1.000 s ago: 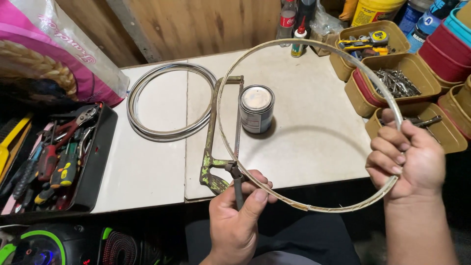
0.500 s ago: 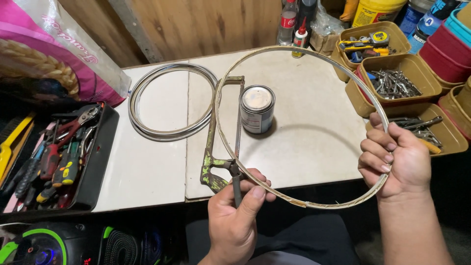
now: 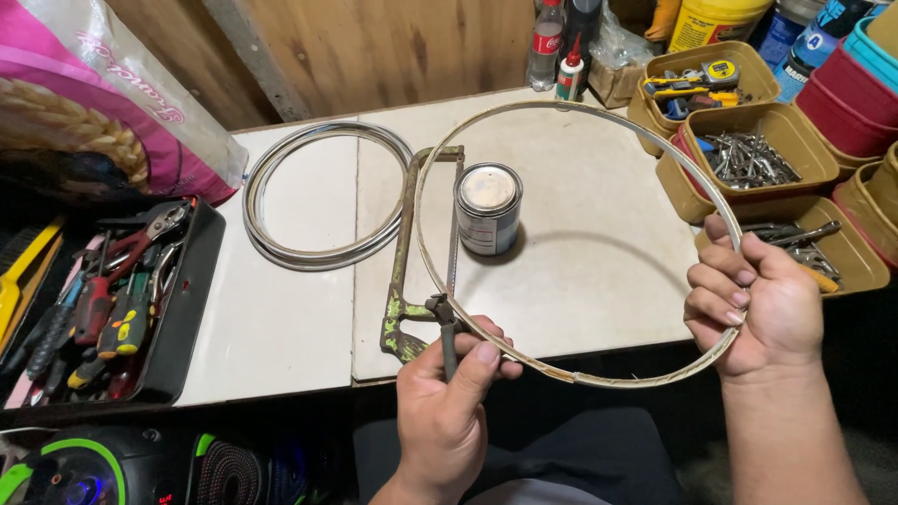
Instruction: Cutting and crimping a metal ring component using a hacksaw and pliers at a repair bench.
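Both hands grip a thin metal hoop (image 3: 599,122) over the desk (image 3: 599,252)
Left hand (image 3: 449,393) closed on pliers (image 3: 444,323) at the rim; right hand (image 3: 758,304) clenched around it

Silvery-cream hoop (image 3: 599,122), rusty green hacksaw (image 3: 400,271), pink patterned bag (image 3: 103,103), tan bins (image 3: 795,140), white table (image 3: 281,327).

wall: brown wood panels (image 3: 374,47) | bench: white tabletop (image 3: 599,252) | floor: dark, unclear

The metal hoop (image 3: 599,122) looks dull and worn. The hacksaw (image 3: 404,281) frame is rusty metal with flaking green paint. The tin can (image 3: 487,208) is shiny, the surface (image 3: 281,327) smooth, pale and matt. Far wall (image 3: 374,47): bare wood.
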